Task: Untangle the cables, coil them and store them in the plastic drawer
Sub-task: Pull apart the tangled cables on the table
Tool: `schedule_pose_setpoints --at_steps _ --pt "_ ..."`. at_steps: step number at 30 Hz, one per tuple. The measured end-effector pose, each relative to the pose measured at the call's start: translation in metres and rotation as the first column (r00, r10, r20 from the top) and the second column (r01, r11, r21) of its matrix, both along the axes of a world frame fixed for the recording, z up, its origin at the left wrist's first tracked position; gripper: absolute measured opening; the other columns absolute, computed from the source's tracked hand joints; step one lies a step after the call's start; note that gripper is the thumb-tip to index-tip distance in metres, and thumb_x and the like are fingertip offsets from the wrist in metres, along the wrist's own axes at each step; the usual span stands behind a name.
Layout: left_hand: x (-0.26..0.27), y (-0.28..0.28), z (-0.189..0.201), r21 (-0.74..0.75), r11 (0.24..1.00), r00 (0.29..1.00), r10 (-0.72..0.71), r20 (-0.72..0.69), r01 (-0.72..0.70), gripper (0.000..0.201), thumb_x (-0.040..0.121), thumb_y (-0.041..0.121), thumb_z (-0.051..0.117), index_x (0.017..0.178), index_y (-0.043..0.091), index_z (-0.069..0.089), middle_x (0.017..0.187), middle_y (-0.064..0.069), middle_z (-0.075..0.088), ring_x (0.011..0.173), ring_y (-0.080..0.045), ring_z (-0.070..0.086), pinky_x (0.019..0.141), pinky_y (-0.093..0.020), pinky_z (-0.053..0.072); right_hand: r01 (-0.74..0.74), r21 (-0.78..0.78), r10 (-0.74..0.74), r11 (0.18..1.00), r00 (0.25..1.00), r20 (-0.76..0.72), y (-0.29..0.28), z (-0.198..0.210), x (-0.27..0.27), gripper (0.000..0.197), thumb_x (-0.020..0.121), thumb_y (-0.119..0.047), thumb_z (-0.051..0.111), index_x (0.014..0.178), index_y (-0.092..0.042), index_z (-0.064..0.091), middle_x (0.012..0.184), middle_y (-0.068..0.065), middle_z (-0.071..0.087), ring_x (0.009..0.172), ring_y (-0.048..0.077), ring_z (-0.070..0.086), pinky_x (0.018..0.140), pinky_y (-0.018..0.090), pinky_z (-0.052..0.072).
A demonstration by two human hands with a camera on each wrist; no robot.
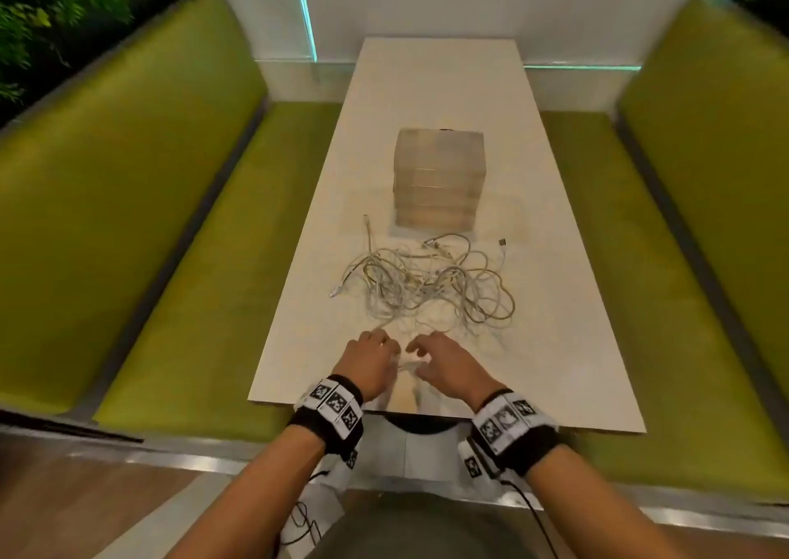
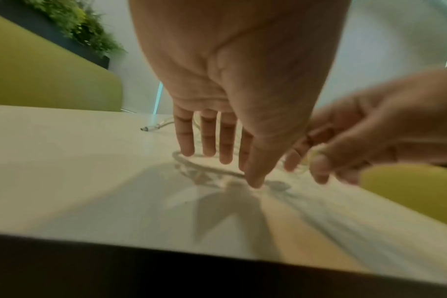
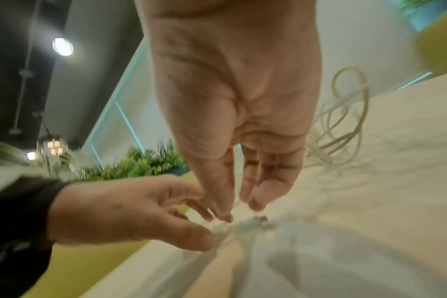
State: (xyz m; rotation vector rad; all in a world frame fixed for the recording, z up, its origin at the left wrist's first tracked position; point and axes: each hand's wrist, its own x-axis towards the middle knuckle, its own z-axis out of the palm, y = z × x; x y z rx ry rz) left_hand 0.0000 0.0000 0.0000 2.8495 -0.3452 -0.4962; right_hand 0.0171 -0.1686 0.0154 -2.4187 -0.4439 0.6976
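My left hand (image 1: 370, 366) and right hand (image 1: 444, 365) sit close together over the near end of the table (image 1: 568, 345), fingers loosely spread and pointing down. From the left wrist view my left fingers (image 2: 207, 139) hang nearly straight, the tips touching or just above a cable strand. My right fingers (image 3: 263, 181) are slightly bent over a small connector end (image 3: 262, 218); motion blur keeps me from telling whether either hand has actually pinched a strand.

Just beyond the hands lies one heap of tangled whitish cables (image 1: 427, 285); I cannot count the separate cables, but several plug ends stick out around it. Behind the heap stands one translucent plastic drawer unit (image 1: 439, 178), about five tiers high, all closed, apart from the cables.

Two green benches flank the table, the left bench (image 1: 170, 238) and the right bench (image 1: 683, 238). Nothing lies between my hands and the heap.
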Motion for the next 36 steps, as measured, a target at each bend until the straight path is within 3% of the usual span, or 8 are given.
schedule_pose_setpoints --at_steps 4,9,17,21,24,27,32,36 --pt "0.001 -0.009 0.004 0.101 0.995 0.999 -0.012 0.032 0.009 0.027 0.092 0.025 0.051 0.117 0.016 0.057 0.127 -0.008 0.047 0.119 -0.029 0.044 0.094 -0.040 0.036 0.083 -0.138 -0.078 0.987 0.996 0.042 0.017 -0.009 0.004 0.030 0.088 -0.011 0.056 0.118 -0.014 0.057 0.118 0.012 0.049 0.106 0.031 0.056 0.086 0.034 0.043" --pt "-0.005 -0.006 0.000 0.088 0.994 0.996 -0.069 0.060 0.063 0.033 0.093 0.034 0.051 0.120 0.016 0.054 0.122 -0.007 0.051 0.117 -0.027 0.047 0.098 -0.038 0.031 0.069 -0.031 -0.070 0.997 0.997 -0.029 0.012 -0.005 0.000 0.017 0.087 -0.015 0.063 0.102 -0.011 0.066 0.108 0.008 0.064 0.099 0.024 0.059 0.081 0.028 0.043" --pt "-0.029 0.005 0.014 -0.401 0.916 0.999 0.000 -0.047 -0.019 0.024 0.095 0.029 0.054 0.105 0.012 0.068 0.100 -0.007 0.064 0.094 -0.022 0.059 0.083 -0.038 0.045 0.010 0.176 0.031 0.984 0.973 -0.230 -0.014 0.041 -0.004 0.014 0.088 -0.020 0.064 0.093 -0.008 0.069 0.074 -0.001 0.064 0.065 0.010 0.059 0.065 0.024 0.049" --pt "-0.039 0.009 0.024 -0.793 0.514 0.935 0.294 -0.197 -0.328 0.017 0.095 0.016 0.055 0.098 0.012 0.071 0.078 -0.003 0.068 0.076 -0.006 0.064 0.081 -0.023 0.049 0.216 0.486 -0.033 0.847 0.934 -0.357 -0.018 0.044 -0.007 0.043 0.080 -0.013 0.074 0.119 -0.017 0.058 0.107 0.005 0.063 0.077 0.014 0.062 0.067 0.022 0.050" --pt "-0.040 0.001 0.036 -0.901 0.174 0.856 0.424 -0.296 -0.397 0.030 0.093 0.027 0.051 0.092 0.004 0.070 0.070 -0.006 0.061 0.073 -0.014 0.058 0.080 -0.033 0.048 0.114 0.471 0.017 0.875 0.964 -0.266 -0.002 0.027 -0.011 0.058 0.077 -0.014 0.076 0.126 -0.034 0.052 0.128 0.000 0.049 0.087 0.013 0.060 0.075 0.022 0.048" --pt "-0.037 -0.005 0.052 -0.893 -0.115 0.811 0.380 -0.445 -0.436 0.036 0.091 0.034 0.047 0.096 0.006 0.069 0.070 -0.002 0.062 0.072 -0.017 0.060 0.077 -0.036 0.050 0.018 0.489 0.085 0.872 0.979 -0.187 0.027 0.008 -0.019 0.047 0.084 -0.017 0.070 0.124 -0.028 0.050 0.125 -0.008 0.048 0.093 0.005 0.056 0.083 0.022 0.047" --pt "-0.026 0.018 0.081 -0.886 -0.323 0.793 0.413 -0.448 -0.332 0.032 0.091 0.033 0.044 0.099 0.009 0.065 0.055 0.001 0.051 0.046 -0.011 0.044 0.052 -0.023 0.043 -0.056 0.313 0.081 0.948 0.994 -0.070 0.019 -0.003 0.005 0.006 0.092 -0.015 0.057 0.086 -0.017 0.059 0.091 -0.002 0.058 0.079 0.015 0.056 0.081 0.040 0.051" --pt "-0.018 0.060 0.099 -0.875 -0.408 0.710 0.533 -0.460 -0.260 0.032 0.098 0.033 0.041 0.100 0.010 0.063 0.050 0.006 0.040 0.042 -0.006 0.025 0.043 -0.019 0.024 0.013 0.275 -0.010 0.961 1.000 -0.012 -0.012 -0.003 0.036 0.006 0.095 -0.015 0.055 0.088 -0.016 0.056 0.090 0.001 0.055 0.077 0.013 0.052 0.072 0.020 0.043"
